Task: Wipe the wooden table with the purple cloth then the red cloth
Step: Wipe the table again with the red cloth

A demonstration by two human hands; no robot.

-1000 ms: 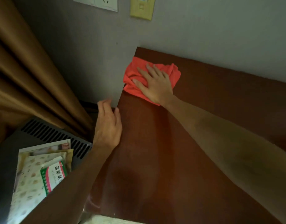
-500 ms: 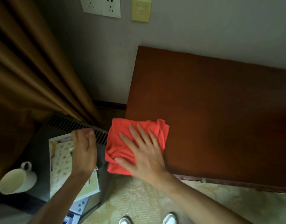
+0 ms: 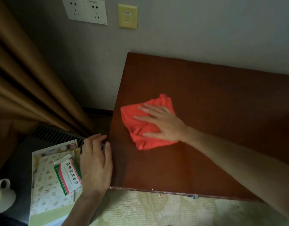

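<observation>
On table (image 3: 205,95), R hand (image 3: 165,123) flat, hiding part of red cloth (image 3: 140,128).

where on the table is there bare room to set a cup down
The wooden table is bare right of the red cloth and along the wall edge. The right hand presses the cloth; the left hand grips the left edge. The side unit is crowded.

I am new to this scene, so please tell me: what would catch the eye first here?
The red cloth stands out most, spread on the left part of the dark wooden table under the flat right hand. Next comes the left hand at the table's left edge, beside a green and white box.
</observation>
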